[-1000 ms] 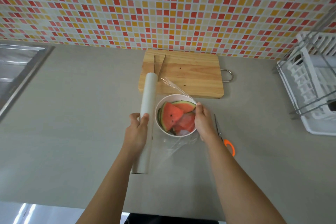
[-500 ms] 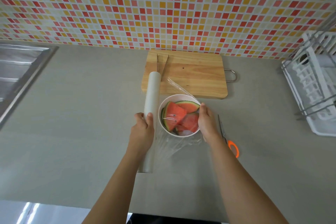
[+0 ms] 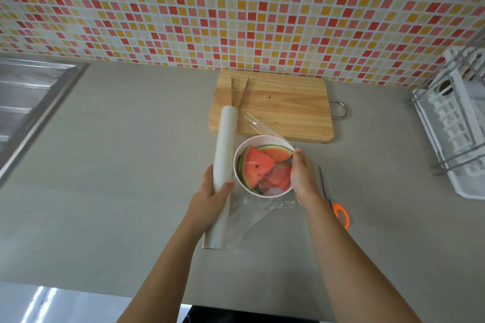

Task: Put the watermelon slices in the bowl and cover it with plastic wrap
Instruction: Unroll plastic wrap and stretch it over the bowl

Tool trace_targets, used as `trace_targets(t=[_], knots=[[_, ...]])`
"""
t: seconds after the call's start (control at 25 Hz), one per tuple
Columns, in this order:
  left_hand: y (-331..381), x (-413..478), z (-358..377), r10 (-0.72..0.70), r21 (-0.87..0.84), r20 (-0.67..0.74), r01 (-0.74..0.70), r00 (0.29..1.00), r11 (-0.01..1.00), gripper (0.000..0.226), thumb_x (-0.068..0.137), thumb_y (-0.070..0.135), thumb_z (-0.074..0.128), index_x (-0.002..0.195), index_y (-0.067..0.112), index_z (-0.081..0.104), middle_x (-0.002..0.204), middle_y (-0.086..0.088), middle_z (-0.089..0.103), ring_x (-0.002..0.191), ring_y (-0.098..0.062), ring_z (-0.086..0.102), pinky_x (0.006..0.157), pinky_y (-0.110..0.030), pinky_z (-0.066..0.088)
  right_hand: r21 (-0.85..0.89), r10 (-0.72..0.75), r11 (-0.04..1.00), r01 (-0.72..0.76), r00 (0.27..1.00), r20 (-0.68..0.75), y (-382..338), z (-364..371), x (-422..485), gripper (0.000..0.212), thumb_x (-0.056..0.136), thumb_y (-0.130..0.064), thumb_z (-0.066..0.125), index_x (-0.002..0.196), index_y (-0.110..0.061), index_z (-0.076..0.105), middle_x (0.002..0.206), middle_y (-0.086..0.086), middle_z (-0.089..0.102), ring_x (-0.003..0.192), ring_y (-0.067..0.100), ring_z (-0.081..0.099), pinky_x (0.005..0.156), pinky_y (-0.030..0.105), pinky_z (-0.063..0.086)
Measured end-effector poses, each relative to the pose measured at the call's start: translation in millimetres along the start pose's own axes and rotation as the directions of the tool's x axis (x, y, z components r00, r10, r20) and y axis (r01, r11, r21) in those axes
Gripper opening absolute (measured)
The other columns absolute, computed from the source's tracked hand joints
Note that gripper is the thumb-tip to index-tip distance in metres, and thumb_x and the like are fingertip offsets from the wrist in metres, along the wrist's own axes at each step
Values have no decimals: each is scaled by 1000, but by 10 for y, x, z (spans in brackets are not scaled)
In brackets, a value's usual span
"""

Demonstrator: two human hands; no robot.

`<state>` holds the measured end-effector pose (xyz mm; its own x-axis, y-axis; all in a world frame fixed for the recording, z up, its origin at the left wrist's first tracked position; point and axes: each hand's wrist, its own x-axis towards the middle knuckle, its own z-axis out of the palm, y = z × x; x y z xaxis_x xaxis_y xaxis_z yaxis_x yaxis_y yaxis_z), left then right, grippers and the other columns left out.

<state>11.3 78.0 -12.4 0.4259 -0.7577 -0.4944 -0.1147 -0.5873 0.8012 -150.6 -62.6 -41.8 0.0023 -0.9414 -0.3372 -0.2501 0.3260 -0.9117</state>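
A white bowl (image 3: 248, 143) sits on the grey counter and holds several watermelon slices (image 3: 258, 165). A white roll of plastic wrap (image 3: 224, 144) lies just left of the bowl. My left hand (image 3: 210, 195) grips the roll near its middle. Clear film (image 3: 258, 208) runs from the roll across the bowl, loose and crinkled at the near side. My right hand (image 3: 301, 176) rests on the bowl's right rim and pinches the film's edge there.
A wooden cutting board (image 3: 283, 107) with metal tongs (image 3: 237, 92) lies behind the bowl. Orange-handled scissors (image 3: 334, 202) lie right of my right hand. A white dish rack (image 3: 456, 123) stands at far right, a steel sink (image 3: 29, 102) at far left.
The left hand has shifted its grip on the roll, which now lies closer against the bowl. The right hand stays at the bowl's right rim holding the film.
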Motion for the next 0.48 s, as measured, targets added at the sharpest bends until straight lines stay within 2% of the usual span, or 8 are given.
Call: trace_targets(t=[0.08, 0.16, 0.24, 0.36, 0.48], knots=[[-44, -8, 42, -33, -47, -54, 30, 998, 998, 56, 89, 53, 53, 135, 32, 30, 120, -2, 59, 104, -25, 61, 89, -42, 50, -14, -15, 1000, 15, 1000, -12, 7, -2, -4, 43, 98, -35, 27, 79, -16, 60, 78, -2, 63, 74, 12, 58, 65, 25, 45], [-72, -34, 52, -80, -68, -124, 72, 989, 995, 45, 86, 58, 53, 113, 25, 40, 109, -4, 62, 90, -19, 63, 72, -35, 49, -18, -27, 999, 27, 999, -19, 22, 4, 1, 46, 98, -35, 27, 85, -6, 61, 81, 7, 64, 77, 19, 60, 67, 27, 45], [-79, -34, 27, -101, -68, -138, 92, 985, 993, 41, 85, 62, 52, 96, 24, 43, 100, -3, 64, 85, -21, 65, 70, -37, 51, -21, -31, 999, 30, 999, -22, 38, 13, 14, 50, 98, -34, 27, 91, 4, 59, 91, 21, 66, 88, 29, 62, 74, 33, 48], [-66, -25, -42, -102, -105, -114, 90, 988, 990, 40, 82, 64, 52, 94, 26, 49, 98, -7, 67, 89, -30, 67, 82, -47, 54, -24, -49, 999, 49, 999, -14, 45, 14, 18, 51, 98, -34, 27, 91, 6, 58, 94, 25, 64, 86, 33, 61, 79, 38, 48], [-97, -77, -153, -140, -235, 11, 138, 990, 962, 51, 70, 59, 62, 104, 22, 51, 102, -11, 66, 89, -31, 68, 78, -45, 56, -43, -59, 997, 58, 998, -28, 52, 27, 14, 52, 98, -35, 27, 90, 8, 56, 93, 28, 62, 82, 33, 60, 76, 38, 48]])
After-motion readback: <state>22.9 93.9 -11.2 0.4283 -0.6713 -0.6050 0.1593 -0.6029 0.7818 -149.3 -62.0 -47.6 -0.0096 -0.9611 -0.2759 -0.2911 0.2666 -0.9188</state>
